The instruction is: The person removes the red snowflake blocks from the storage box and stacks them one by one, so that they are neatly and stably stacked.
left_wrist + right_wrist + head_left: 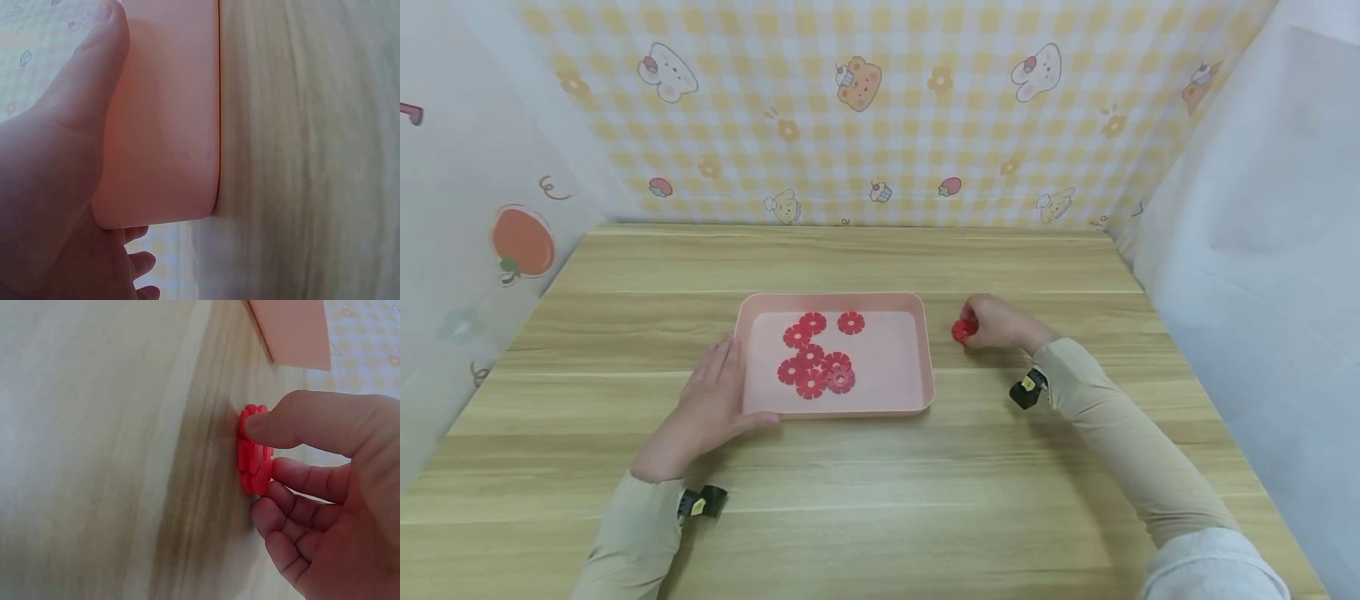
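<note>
Head view, right of centre: the right hand (1002,323) pinches red notched discs (961,332), probably light and stiff, best held rim-to-rim; the outstretched left hand (715,396) touches the pink tray (891,367).

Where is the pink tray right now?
In the head view, the pink tray sits on the table between the left hand, which touches its left end, and the right hand.
</note>
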A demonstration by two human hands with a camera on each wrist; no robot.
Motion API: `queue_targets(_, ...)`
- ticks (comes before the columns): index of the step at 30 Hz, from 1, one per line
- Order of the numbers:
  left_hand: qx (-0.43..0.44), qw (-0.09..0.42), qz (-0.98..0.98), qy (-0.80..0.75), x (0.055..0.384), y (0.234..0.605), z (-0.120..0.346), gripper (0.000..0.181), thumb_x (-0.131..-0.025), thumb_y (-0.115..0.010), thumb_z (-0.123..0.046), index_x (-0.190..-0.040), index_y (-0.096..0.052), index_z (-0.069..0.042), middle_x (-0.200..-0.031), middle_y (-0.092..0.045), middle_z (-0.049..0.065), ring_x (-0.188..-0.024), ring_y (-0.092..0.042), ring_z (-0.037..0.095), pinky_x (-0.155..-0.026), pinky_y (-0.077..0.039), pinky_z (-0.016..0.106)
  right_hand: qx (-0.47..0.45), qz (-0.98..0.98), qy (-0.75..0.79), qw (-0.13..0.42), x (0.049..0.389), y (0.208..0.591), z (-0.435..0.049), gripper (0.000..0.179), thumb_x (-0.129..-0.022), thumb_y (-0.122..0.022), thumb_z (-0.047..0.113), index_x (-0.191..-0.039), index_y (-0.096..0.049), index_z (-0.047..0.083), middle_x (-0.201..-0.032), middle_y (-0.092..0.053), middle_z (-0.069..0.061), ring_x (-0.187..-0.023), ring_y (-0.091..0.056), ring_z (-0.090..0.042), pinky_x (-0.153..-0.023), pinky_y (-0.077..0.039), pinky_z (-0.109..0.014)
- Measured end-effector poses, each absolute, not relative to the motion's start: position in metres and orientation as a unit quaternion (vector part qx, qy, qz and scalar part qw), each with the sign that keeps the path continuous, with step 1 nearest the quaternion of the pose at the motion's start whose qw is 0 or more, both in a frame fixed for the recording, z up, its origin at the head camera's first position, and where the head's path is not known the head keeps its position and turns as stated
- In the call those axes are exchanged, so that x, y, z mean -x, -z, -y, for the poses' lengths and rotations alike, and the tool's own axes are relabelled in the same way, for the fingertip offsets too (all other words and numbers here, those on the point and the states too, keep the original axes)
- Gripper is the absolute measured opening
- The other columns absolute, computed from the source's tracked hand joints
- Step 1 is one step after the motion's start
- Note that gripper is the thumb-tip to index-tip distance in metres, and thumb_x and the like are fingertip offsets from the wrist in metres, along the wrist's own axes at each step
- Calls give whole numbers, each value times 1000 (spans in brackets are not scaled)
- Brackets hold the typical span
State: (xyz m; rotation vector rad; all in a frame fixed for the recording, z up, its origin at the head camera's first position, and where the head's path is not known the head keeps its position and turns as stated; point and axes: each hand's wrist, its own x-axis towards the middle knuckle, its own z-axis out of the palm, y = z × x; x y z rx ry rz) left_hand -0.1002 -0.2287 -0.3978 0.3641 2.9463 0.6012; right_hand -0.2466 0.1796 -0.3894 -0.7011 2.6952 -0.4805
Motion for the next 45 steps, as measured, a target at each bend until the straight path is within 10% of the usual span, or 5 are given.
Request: queue_targets(45, -106, 49, -969, -219, 100, 399, 229, 126, -69, -79, -54, -149, -5, 9, -154, -11, 30, -141, -11, 47, -115, -11, 62, 302, -918, 171, 193, 258, 333, -82, 33, -86, -67, 14, -116, -62, 1, -108, -63, -11, -95, -55, -22, -91, -49, -35)
